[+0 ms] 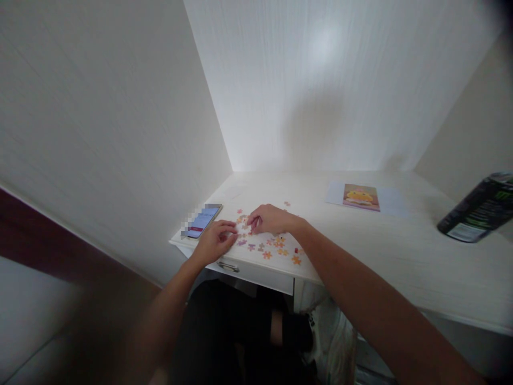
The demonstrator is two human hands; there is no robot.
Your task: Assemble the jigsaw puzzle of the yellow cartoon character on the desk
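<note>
Tabletop [404, 251], white, bounded by panels at the back and sides; jigsaw pieces [266, 255] are scattered loose near its front edge, above a drawer [260, 276]. Pieces could be lost over that edge if the nearest ones were nudged outward. By the right forearm [336, 267], which is extended over the tabletop beside the scatter, the outlying orange piece [296, 260] could be brushed if the arm were lowered or swung inward. A dark can [476, 211] is placed well apart at the far right and is judged a minor hazard. A phone [203, 219] is laid at the left front corner, just beside the left hand [218, 239]; it could be pushed off by a backward slip of that hand.

The left grip is loosely curved, with the thumb parted from the fingers at the edge of the scatter; nothing is seen to be held. In the right hand [270, 218], the fingers are bent downward among the pieces and the grip is nearly closed; whether a piece is pinched cannot be told. Between such crowded fingertips, small pieces could be hidden or displaced.
</note>
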